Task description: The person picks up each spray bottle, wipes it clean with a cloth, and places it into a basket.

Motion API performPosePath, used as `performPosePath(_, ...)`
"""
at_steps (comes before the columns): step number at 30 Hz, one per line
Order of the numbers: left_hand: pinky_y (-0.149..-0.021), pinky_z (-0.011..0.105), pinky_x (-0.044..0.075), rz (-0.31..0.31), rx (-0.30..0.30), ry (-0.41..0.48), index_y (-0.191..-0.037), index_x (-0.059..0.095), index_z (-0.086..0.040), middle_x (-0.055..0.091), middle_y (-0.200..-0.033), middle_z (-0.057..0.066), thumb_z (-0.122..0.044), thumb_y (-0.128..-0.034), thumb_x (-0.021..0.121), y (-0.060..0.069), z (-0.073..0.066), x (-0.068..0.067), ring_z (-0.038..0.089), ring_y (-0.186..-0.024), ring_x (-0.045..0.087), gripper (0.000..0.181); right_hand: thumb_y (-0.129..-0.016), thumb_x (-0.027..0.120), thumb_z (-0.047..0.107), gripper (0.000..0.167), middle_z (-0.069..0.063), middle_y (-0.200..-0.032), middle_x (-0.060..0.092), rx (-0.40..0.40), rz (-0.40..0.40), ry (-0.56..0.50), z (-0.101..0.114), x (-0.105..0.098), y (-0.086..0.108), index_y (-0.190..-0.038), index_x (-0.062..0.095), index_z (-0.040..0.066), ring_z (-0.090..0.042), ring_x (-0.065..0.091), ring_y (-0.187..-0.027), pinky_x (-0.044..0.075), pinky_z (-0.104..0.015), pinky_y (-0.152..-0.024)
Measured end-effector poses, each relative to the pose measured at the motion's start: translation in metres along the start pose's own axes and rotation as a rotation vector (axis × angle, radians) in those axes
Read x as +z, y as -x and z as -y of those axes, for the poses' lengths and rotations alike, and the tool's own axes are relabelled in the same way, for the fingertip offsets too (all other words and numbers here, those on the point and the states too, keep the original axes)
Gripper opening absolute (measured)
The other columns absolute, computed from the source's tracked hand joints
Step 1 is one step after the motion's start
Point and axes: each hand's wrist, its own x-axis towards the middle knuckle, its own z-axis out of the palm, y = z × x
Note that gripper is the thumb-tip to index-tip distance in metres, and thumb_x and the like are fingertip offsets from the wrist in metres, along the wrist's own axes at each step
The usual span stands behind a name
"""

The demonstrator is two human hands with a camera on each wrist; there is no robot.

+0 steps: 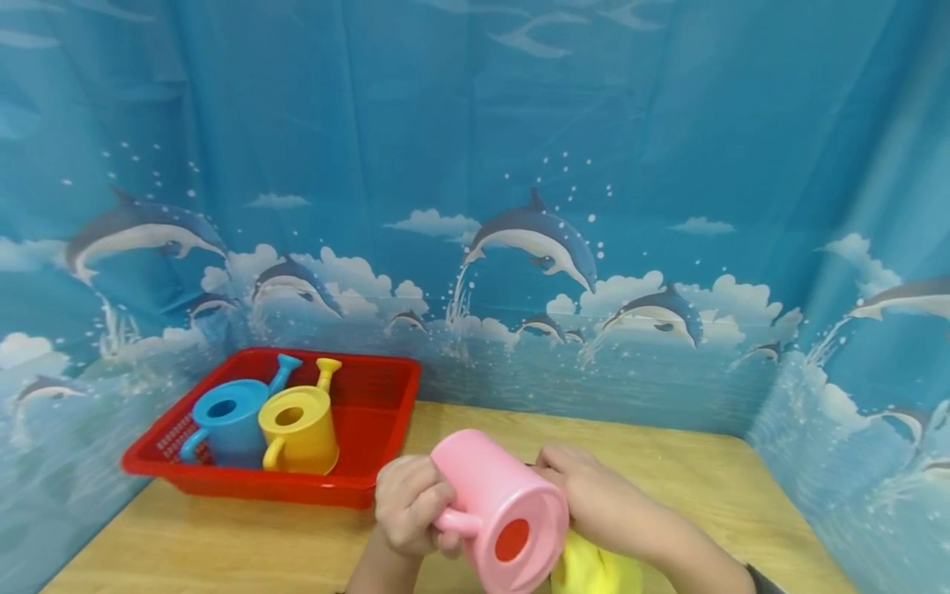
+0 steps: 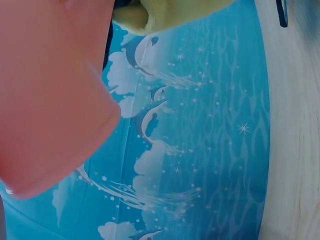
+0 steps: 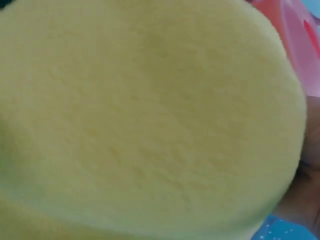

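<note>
A pink watering can (image 1: 490, 487) is held up above the table, tilted so that its top, with a round opening showing red inside, faces me. My left hand (image 1: 411, 503) grips its handle. On the can's other side is my right hand (image 1: 590, 499), holding a yellow cloth (image 1: 594, 571) against or close to the can; its fingertips are hidden behind the can. The cloth (image 3: 150, 115) fills most of the right wrist view, with part of the pink can (image 3: 295, 45) at its edge. In the left wrist view the can's pink wall (image 2: 50, 100) is large at the left.
A red plastic basket (image 1: 275, 492) stands at the left back of the wooden table (image 1: 668, 445). Inside it are a blue watering can (image 1: 236, 433) and a yellow watering can (image 1: 308, 437), both upright. A dolphin-print curtain (image 1: 475, 148) surrounds the table at the back and sides.
</note>
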Motion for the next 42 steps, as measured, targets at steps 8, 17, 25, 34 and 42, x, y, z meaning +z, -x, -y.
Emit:
performPosePath(8, -0.043, 0.013, 0.017, 0.028, 0.013, -0.015, -0.054, 0.038, -0.007, 0.031, -0.048, -0.003, -0.026, -0.0993, 0.048, -0.001, 0.006, -0.006, 0.005, -0.041, 0.022, 0.050, -0.086, 0.067, 0.013, 0.006, 0.013, -0.083, 0.043, -0.251, -0.107, 0.551, -0.009, -0.001, 0.011, -0.086, 0.067, 0.019, -0.004, 0.038, -0.077, 0.037, -0.021, -0.067)
performPosePath(17, -0.042, 0.013, 0.020, -0.001, -0.074, -0.056, -0.053, 0.039, -0.007, 0.034, -0.045, -0.002, -0.024, -0.0987, 0.047, 0.010, 0.001, -0.005, 0.006, -0.038, 0.027, 0.049, -0.089, 0.061, -0.002, 0.028, 0.006, -0.095, 0.052, -0.232, -0.388, 0.227, -0.027, -0.011, 0.021, -0.116, 0.065, 0.003, 0.003, 0.043, -0.077, 0.044, -0.017, -0.060)
performPosePath(25, -0.045, 0.012, 0.017, 0.008, -0.160, -0.025, -0.052, 0.038, -0.006, 0.031, -0.045, -0.003, -0.021, -0.0992, 0.048, 0.009, -0.001, -0.007, 0.005, -0.040, 0.024, 0.050, -0.090, 0.057, -0.007, 0.032, 0.001, -0.099, 0.057, -0.075, -0.704, 0.050, -0.033, -0.008, 0.036, -0.120, 0.064, 0.001, 0.003, 0.046, -0.079, 0.042, -0.020, -0.056)
performPosePath(34, -0.041, 0.013, 0.017, 0.030, -0.289, -0.136, -0.050, 0.040, -0.005, 0.034, -0.045, 0.001, -0.028, -0.1005, 0.049, 0.023, -0.004, -0.014, 0.008, -0.039, 0.025, 0.056, -0.091, 0.052, -0.014, 0.029, 0.024, -0.103, 0.049, -0.007, -0.984, 0.018, -0.046, -0.022, 0.059, -0.118, 0.062, -0.009, 0.007, 0.046, -0.084, 0.035, -0.014, -0.063)
performPosePath(42, -0.038, 0.019, 0.021, 0.057, -0.539, -0.293, -0.053, 0.044, -0.003, 0.036, -0.046, 0.003, -0.036, -0.1006, 0.049, 0.043, -0.004, -0.028, 0.013, -0.040, 0.029, 0.059, -0.098, 0.051, 0.003, 0.028, 0.032, -0.103, 0.043, 0.213, -0.990, 0.072, -0.060, -0.025, 0.079, -0.124, 0.060, -0.004, 0.017, 0.041, -0.090, 0.035, -0.006, -0.067)
